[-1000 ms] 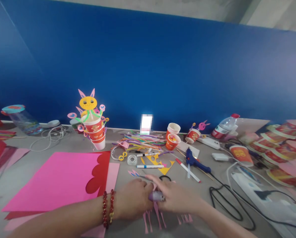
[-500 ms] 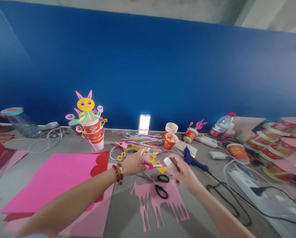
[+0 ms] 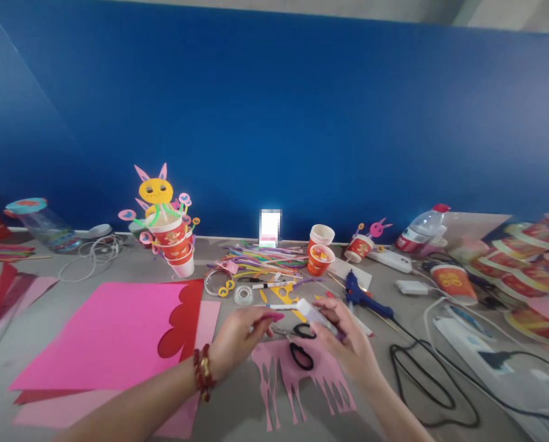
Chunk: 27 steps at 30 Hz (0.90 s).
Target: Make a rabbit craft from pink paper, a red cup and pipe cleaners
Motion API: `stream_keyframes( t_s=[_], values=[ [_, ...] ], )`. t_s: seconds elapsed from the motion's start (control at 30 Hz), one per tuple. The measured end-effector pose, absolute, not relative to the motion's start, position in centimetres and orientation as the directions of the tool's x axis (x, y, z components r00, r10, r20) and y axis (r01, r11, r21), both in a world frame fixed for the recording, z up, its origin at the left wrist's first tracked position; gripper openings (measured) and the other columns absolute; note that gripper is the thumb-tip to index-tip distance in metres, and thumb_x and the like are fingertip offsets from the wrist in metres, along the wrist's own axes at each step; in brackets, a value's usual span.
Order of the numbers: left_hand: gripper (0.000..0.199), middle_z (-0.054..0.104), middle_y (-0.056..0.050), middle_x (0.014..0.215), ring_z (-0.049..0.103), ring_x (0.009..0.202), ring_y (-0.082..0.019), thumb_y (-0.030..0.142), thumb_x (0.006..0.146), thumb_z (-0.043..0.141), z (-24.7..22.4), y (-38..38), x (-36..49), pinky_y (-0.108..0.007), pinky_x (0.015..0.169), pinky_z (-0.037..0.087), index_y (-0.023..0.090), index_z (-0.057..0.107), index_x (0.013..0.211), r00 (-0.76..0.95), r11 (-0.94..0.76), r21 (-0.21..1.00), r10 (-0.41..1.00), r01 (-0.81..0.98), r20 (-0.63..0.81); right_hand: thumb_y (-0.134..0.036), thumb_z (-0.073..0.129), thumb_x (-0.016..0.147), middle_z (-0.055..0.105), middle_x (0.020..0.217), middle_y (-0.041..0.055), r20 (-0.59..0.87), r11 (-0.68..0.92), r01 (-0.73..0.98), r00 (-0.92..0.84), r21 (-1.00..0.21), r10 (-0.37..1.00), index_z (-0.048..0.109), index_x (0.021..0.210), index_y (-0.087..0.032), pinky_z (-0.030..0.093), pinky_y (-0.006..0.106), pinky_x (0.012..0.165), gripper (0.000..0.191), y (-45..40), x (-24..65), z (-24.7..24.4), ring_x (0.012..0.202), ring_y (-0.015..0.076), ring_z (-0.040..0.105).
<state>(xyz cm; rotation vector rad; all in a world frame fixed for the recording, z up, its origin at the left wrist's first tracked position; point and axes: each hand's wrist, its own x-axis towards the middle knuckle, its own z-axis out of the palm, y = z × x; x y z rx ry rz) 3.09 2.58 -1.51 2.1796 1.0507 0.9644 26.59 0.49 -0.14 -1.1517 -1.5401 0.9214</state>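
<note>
My left hand (image 3: 241,336), with beaded bracelets at the wrist, pinches a small bright pink paper piece (image 3: 274,317) between thumb and fingertips. Closed around a white-capped glue stick (image 3: 315,314) is my right hand (image 3: 348,341), its cap end tilted up and to the left. Between and below the hands, scissors (image 3: 301,355) with black handles lie on a cut-up light pink paper (image 3: 318,368). Just beyond are pens (image 3: 281,306), yellow paper scraps (image 3: 297,288) and a tape roll (image 3: 244,294).
Pink sheets (image 3: 99,337) cover the left side, with a decorated cup stack (image 3: 171,236) behind. Coloured pipe cleaners (image 3: 265,261) lie before a bright phone (image 3: 269,228). On the right are a blue glue gun (image 3: 362,293), black cable (image 3: 397,380), power strip (image 3: 468,350) and bottle (image 3: 419,233).
My left hand has drawn back toward me with the pink piece, uncovering the tape roll. My right hand has come slightly lower and to the right with the glue stick.
</note>
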Motion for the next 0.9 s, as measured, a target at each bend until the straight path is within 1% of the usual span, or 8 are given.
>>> stream_keyframes(
  t_s=[0.07,0.13,0.3,0.43,0.53,0.7,0.8,0.9],
  values=[
    [0.032,0.073,-0.012,0.11,0.07,0.097,-0.024,0.02,0.096,0.04,-1.2,1.5,1.9,-0.037,0.082,0.057,0.017,0.061,0.12,0.537,-0.782,0.421,0.622,0.46,0.57,-0.035,0.067,0.085,0.067,0.1,0.0062,0.339,0.339,0.286,-0.051,-0.896,0.939,0.059,0.108,-0.024,0.054,0.029,0.074,0.027,0.6,25.9,0.0,0.09,0.0215,0.064],
    [0.036,0.068,-0.016,0.121,0.067,0.105,-0.026,0.017,0.095,0.041,-0.7,1.1,0.9,-0.041,0.087,0.056,0.013,0.056,0.127,0.591,-0.855,0.206,0.484,0.475,0.645,-0.034,0.068,0.084,0.067,0.103,0.0072,0.377,0.367,0.302,-0.029,-0.88,0.926,0.062,0.108,-0.024,0.055,0.03,0.074,0.027,0.8,25.1,0.1,0.091,0.0227,0.065],
    [0.038,0.067,-0.017,0.124,0.064,0.109,-0.024,0.015,0.095,0.041,-0.2,1.2,0.1,-0.038,0.088,0.056,0.01,0.053,0.13,0.604,-0.851,0.089,0.436,0.517,0.667,-0.034,0.063,0.088,0.068,0.099,0.0086,0.371,0.364,0.239,-0.016,-0.9,0.929,0.062,0.107,-0.021,0.055,0.032,0.072,0.024,1.5,23.6,0.6,0.089,0.0235,0.067],
    [0.037,0.069,-0.015,0.121,0.068,0.102,-0.023,0.016,0.094,0.043,-1.1,1.2,0.2,-0.036,0.084,0.056,0.014,0.053,0.13,0.564,-0.84,0.201,0.497,0.504,0.66,-0.03,0.07,0.081,0.069,0.088,0.0055,0.415,0.397,0.259,0.015,-0.88,0.91,0.065,0.097,-0.021,0.055,0.03,0.07,0.019,1.8,23.3,0.7,0.082,0.0221,0.067],
    [0.035,0.075,-0.011,0.105,0.071,0.089,-0.02,0.015,0.093,0.044,-2.1,0.9,0.7,-0.031,0.076,0.056,0.017,0.056,0.126,0.492,-0.781,0.425,0.62,0.458,0.611,-0.029,0.073,0.077,0.07,0.086,0.0056,0.448,0.413,0.275,0.077,-0.868,0.89,0.069,0.094,-0.021,0.053,0.027,0.063,0.019,2.0,23.5,0.0,0.076,0.0209,0.067],
    [0.025,0.073,-0.003,0.065,0.07,0.057,-0.014,0.028,0.097,0.043,-3.3,0.2,2.6,-0.02,0.053,0.049,0.016,0.065,0.096,0.301,-0.211,0.952,0.944,0.223,0.139,-0.023,0.072,0.078,0.069,0.084,0.0043,0.514,0.471,0.24,0.173,-0.849,0.84,0.068,0.09,-0.022,0.052,0.027,0.06,0.013,1.4,23.5,-1.4,0.074,0.0201,0.065],
    [0.03,0.07,-0.004,0.066,0.072,0.06,-0.018,0.036,0.095,0.046,-3.9,0.1,3.5,-0.021,0.052,0.05,0.014,0.063,0.086,0.308,0.033,0.998,0.95,0.046,-0.045,-0.018,0.069,0.08,0.068,0.082,0.0035,0.637,0.587,0.349,0.042,-0.731,0.769,0.068,0.092,-0.023,0.053,0.03,0.064,0.013,0.7,23.1,-1.6,0.073,0.0199,0.064],
    [0.033,0.068,-0.004,0.067,0.072,0.061,-0.02,0.041,0.095,0.046,-4.3,0.1,3.8,-0.023,0.054,0.052,0.013,0.063,0.086,0.35,0.068,0.998,0.935,-0.004,-0.063,-0.015,0.069,0.08,0.072,0.086,0.0045,0.7,0.684,0.444,-0.161,-0.578,0.696,0.067,0.105,-0.025,0.055,0.034,0.069,0.028,0.2,22.8,-1.8,0.075,0.0218,0.066]
  ],
)
